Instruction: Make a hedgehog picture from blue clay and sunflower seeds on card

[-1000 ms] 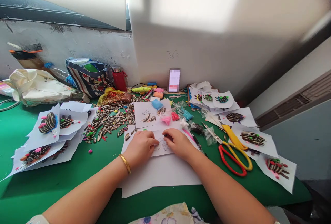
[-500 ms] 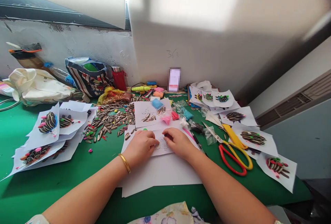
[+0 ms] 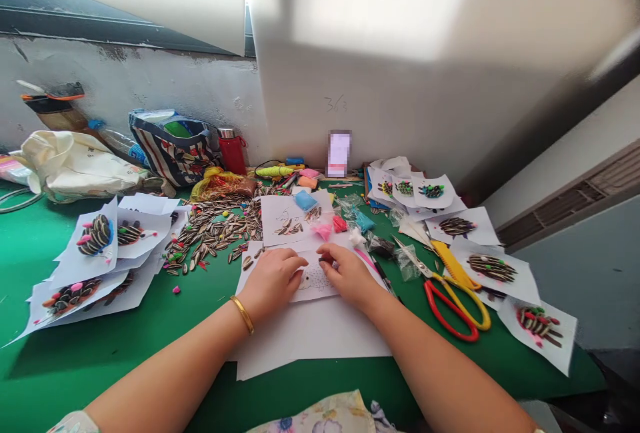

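Observation:
On a white sheet of paper (image 3: 314, 294) lies a line drawing of a hedgehog (image 3: 316, 278), partly covered by my fingers. My left hand (image 3: 274, 278) rests at the drawing's left side, fingers curved and thumb a little apart, with nothing visible in them. From the other side, my right hand (image 3: 350, 276) pinches a small dark piece (image 3: 323, 260), perhaps black clay, between thumb and fingertips just above the drawing. A few striped sunflower seeds (image 3: 247, 262) lie on the sheet's left part. Behind it, another drawn sheet (image 3: 273, 210) bears more seeds and a blue clay packet (image 3: 305, 200).
A heap of sunflower seeds (image 3: 225, 223) spreads behind left. Seed-covered paper pictures (image 3: 95, 240) pile up at left; more pictures (image 3: 493, 266) line the right. Scissors (image 3: 450, 306), a yellow cutter (image 3: 453, 263), a black clay packet (image 3: 381, 246) and a red bottle (image 3: 231, 153) surround the work.
My left hand has lifted and shifted slightly, showing more of the hedgehog's face. My right hand keeps its pinch on the dark piece. The view has moved a little.

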Demonstrator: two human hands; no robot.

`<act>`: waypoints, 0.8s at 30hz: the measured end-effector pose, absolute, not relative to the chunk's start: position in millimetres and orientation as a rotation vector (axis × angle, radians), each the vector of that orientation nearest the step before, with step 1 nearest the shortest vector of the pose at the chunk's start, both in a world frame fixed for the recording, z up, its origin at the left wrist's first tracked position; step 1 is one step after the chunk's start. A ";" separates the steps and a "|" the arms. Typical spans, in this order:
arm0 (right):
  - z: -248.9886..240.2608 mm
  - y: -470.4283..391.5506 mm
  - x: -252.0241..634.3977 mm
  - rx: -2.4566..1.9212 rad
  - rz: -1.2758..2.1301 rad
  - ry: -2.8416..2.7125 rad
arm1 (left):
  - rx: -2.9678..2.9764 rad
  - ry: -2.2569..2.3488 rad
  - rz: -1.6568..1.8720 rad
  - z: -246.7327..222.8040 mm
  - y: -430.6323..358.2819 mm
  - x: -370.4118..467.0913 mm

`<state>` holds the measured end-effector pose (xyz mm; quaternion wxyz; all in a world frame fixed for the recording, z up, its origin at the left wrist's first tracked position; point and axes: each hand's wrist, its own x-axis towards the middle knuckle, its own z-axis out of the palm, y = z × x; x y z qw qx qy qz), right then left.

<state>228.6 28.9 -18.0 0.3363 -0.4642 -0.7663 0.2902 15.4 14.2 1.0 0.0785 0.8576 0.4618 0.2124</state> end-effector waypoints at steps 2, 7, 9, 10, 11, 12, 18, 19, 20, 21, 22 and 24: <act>-17.1 27.1 228.2 -1.213 0.803 -1.951 | 2.537 1.394 0.718 1.2 14.1 15.8; -10.5 20.1 222.9 -1.082 0.882 -1.967 | 2.508 1.343 0.896 -1.5 12.9 17.2; -7.9 17.4 220.5 -1.051 0.896 -1.970 | 2.503 1.321 0.914 -2.3 12.2 18.1; -7.0 16.3 219.6 -1.042 0.901 -1.972 | 2.495 1.312 0.909 -2.2 11.8 18.6; -6.4 15.4 218.8 -1.035 0.903 -1.977 | 2.486 1.305 0.900 -1.9 11.5 19.1; -6.0 14.7 218.1 -1.028 0.901 -1.985 | 2.476 1.297 0.890 -1.3 11.2 19.5; -5.6 13.5 216.2 -0.988 0.866 -2.027 | 2.442 1.266 0.881 3.4 10.6 20.6; -5.5 13.5 216.2 -0.984 0.864 -2.026 | 2.450 1.262 0.867 3.6 10.7 20.7; -5.4 13.4 216.3 -0.980 0.864 -2.024 | 2.464 1.257 0.848 3.5 10.8 20.7; -5.3 13.3 216.4 -0.975 0.865 -2.020 | 2.484 1.253 0.832 3.3 10.9 20.7; -5.3 13.1 216.6 -0.969 0.870 -2.016 | 2.506 1.251 0.816 2.8 10.9 20.8; -5.5 12.7 216.8 -0.952 0.883 -2.007 | 2.547 1.247 0.785 1.9 10.8 21.2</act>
